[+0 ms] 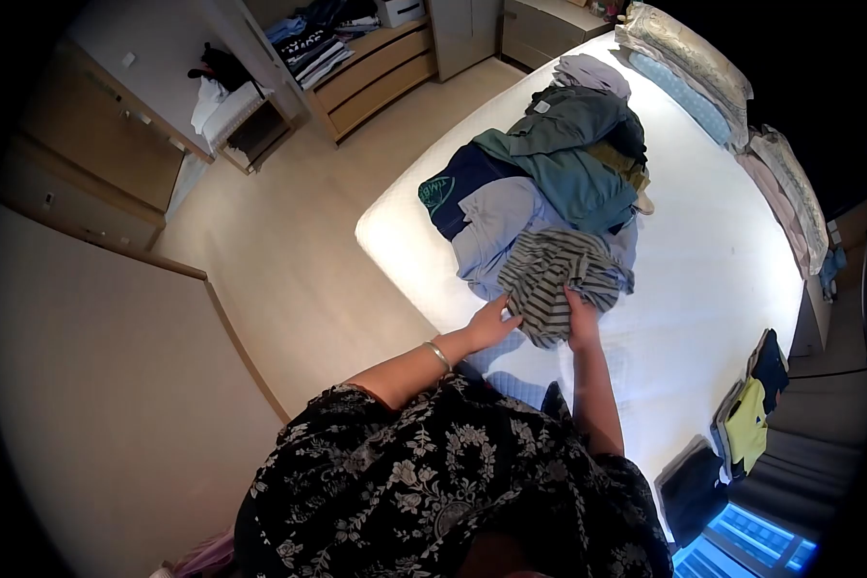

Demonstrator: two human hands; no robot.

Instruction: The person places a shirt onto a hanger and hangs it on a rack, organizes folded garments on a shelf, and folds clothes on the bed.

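A crumpled black-and-grey striped shirt (552, 279) lies between my hands at the near end of a clothes pile. My left hand (494, 324), below a bangle on the wrist, has its fingers closed on the shirt's left edge. On the other side my right hand (582, 320) grips the shirt's right part, some fingers hidden by cloth. Beyond it are a light blue shirt (501, 217), a navy garment with a green print (450, 197) and a dark green garment (578, 183), heaped on the white bed (698, 250).
Pillows (684, 91) line the bed's far right side. Folded clothes, one yellow-green (746, 426), and a dark folded garment (692, 493) lie along the near right edge. A wooden drawer unit (376, 82) with clothes stands across the floor (289, 231), near a small bench (239, 120).
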